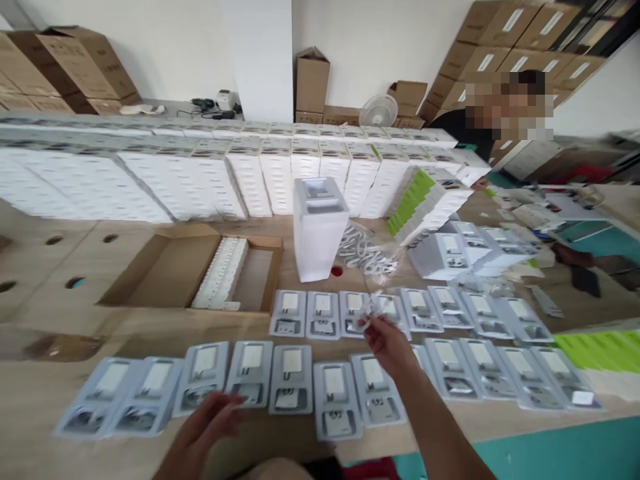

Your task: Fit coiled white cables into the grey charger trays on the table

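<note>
My right hand [384,341] pinches a coiled white cable [371,312] above the back row of grey plastic trays. My left hand [213,420], a little blurred, hovers at the front row with its fingers loosely stretched and nothing visible in them. It is nearest to a tray [249,348] that carries a white rectangular device in its upper part. Each tray I can make out has such a device, with small parts or a cable in the lower compartment. Behind the trays lies a pile of coiled white cables [367,250].
A tall stack of empty trays [320,237] stands mid-table. Left of it sits an open cardboard box [275,267] with white pieces inside. Long rows of stacked white boxes [295,177] line the back. Another person [463,123] is at the far right. Green-edged boxes [603,350] lie right.
</note>
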{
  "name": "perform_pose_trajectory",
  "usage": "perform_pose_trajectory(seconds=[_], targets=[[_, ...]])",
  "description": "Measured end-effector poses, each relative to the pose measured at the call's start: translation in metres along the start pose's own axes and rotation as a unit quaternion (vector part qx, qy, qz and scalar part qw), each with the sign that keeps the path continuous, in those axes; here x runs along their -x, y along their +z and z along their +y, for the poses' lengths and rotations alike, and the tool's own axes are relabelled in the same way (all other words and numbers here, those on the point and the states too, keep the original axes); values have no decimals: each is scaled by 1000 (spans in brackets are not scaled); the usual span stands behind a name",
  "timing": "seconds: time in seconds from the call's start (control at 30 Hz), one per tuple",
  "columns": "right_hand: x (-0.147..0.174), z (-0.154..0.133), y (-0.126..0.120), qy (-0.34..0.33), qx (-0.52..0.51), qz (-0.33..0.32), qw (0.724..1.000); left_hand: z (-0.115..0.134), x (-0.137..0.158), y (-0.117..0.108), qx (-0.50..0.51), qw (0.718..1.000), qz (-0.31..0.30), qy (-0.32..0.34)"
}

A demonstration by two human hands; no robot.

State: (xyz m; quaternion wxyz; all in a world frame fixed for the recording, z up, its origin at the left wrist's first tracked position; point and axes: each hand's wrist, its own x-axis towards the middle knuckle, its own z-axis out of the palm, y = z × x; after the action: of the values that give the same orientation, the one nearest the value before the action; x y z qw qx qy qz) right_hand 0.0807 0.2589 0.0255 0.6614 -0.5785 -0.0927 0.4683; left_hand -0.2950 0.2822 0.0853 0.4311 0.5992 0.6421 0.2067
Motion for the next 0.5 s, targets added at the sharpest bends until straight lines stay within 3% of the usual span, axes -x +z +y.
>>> perform_pose_trajectory(seconds=[0.07, 0.13, 0.2, 0.27, 0.3, 0.33, 0.4, 0.5], targets=[[62, 39, 58, 84, -44, -128, 987, 13, -14, 5, 37, 994, -106, -2], [111, 72, 110, 99, -22, -204, 974, 18, -24, 2, 185, 928, -322, -31], [142, 94, 146, 43, 59, -220, 973, 13, -30, -9, 215, 895, -390, -21], [157, 107, 168, -63, 190, -174, 964, -4, -36, -24, 202, 900, -386, -18], [161, 111, 175, -123, 266, -133, 947, -14, -39, -32, 192, 906, -376, -23], [165, 112, 179, -183, 340, -88, 918, -26, -43, -39, 181, 911, -370, -28], [172, 110, 187, -288, 473, -31, 832, -47, -50, -50, 146, 920, -364, -13], [182, 102, 202, -379, 633, -69, 671, -62, -57, -64, 64, 928, -363, 59]])
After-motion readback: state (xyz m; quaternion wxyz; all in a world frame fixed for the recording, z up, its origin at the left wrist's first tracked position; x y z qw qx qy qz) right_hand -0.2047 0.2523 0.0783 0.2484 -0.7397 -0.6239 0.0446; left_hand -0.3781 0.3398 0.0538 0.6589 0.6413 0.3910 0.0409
